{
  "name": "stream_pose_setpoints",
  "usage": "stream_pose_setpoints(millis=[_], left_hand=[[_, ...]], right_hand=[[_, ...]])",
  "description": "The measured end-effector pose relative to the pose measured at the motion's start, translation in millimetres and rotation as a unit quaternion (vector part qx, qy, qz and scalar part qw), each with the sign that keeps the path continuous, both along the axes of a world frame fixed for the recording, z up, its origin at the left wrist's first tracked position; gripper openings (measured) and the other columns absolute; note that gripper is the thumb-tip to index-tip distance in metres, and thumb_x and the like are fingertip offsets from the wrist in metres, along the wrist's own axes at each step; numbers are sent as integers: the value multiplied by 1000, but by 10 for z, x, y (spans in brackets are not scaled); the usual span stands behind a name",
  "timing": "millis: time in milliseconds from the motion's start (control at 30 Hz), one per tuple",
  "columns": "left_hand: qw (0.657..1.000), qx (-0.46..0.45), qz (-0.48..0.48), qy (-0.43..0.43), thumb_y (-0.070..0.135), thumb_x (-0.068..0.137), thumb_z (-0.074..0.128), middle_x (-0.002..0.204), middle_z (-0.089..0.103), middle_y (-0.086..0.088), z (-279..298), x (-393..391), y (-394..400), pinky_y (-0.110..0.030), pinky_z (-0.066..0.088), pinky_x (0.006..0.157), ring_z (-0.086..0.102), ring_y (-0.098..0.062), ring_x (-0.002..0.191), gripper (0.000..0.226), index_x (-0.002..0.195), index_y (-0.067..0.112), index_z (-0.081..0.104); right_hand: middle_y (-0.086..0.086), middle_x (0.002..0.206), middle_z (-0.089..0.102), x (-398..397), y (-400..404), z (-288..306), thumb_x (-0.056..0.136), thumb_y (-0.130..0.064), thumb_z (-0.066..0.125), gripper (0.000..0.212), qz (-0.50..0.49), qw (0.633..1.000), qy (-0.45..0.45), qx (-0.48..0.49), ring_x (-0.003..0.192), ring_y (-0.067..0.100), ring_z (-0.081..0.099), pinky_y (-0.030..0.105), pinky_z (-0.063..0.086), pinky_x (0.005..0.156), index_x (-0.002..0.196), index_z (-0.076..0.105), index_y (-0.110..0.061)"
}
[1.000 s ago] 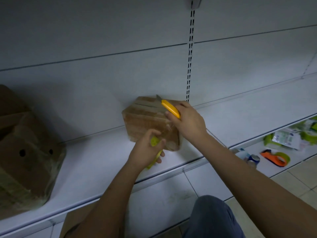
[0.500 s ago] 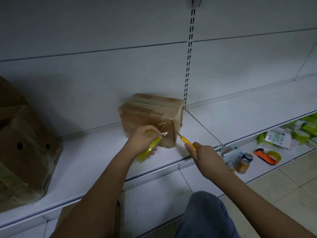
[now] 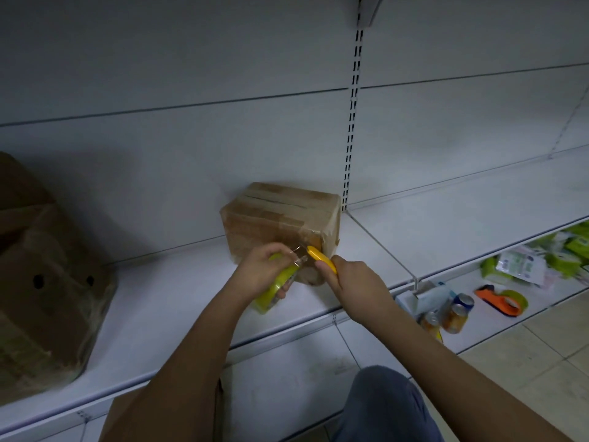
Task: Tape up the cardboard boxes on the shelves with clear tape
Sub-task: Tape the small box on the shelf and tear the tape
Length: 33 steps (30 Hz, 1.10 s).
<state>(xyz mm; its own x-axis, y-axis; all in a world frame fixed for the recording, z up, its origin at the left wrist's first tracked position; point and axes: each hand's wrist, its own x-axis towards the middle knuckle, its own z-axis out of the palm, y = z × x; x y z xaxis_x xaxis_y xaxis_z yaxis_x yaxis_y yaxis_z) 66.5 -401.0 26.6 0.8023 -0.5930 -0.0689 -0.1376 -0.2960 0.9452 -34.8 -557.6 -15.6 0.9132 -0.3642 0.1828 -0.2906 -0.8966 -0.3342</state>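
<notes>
- The tape roll (image 3: pixel 276 290) is gripped by the left hand (image 3: pixel 261 269), the yellow knife (image 3: pixel 321 262) by the right hand (image 3: pixel 357 282), fingers curled.
- Left fingers (image 3: pixel 288 252) could be cut if the knife slips; the small cardboard box (image 3: pixel 280 224) could be nicked.

dim white shelving (image 3: pixel 191 301) with slotted upright (image 3: pixel 352 122), tiled floor (image 3: pixel 541 355).

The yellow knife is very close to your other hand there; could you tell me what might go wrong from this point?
1. The yellow knife in the right hand points toward the left hand, which holds the tape roll; a slip could nick a finger.
2. The tip sits beside the small cardboard box, so a deep stroke might slice the box or tape already on it.
3. The light is dim and clear tape is hard to see, so the cut may miss.
</notes>
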Motion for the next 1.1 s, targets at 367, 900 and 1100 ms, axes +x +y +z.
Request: stream_pose_setpoints(millis=[367, 900, 1100], left_hand=[[997, 44, 61, 34, 18, 90, 69, 69, 69, -1, -12, -53, 50, -18, 50, 48, 61, -9, 47, 11, 89, 10, 76], [992, -30, 108, -49, 23, 89, 73, 58, 66, 13, 53, 56, 454, -34, 49, 79, 59, -8, 61, 12, 78, 22, 75], [976, -124, 170, -56, 6, 94, 64, 58, 60, -6, 286, -1, 515, -14, 43, 39, 56, -6, 39, 10, 87, 6, 70]], right_hand=[[12, 85, 62, -17, -96, -63, 99, -61, 22, 56, 13, 998, 33, -51, 83, 33, 63, 34, 41, 62, 97, 53, -14], [0, 102, 62, -183, -685, -233, 103, -48, 24, 46, 126, 984, 2, -129, 87, 23, 59, 37, 46, 73, 121, 55, -20], [5, 118, 65, 160, -848, -379, 78, -2, 68, 45, 192, 969, -2, -156, 100, 29, 61, 42, 53, 79, 119, 68, -20]])
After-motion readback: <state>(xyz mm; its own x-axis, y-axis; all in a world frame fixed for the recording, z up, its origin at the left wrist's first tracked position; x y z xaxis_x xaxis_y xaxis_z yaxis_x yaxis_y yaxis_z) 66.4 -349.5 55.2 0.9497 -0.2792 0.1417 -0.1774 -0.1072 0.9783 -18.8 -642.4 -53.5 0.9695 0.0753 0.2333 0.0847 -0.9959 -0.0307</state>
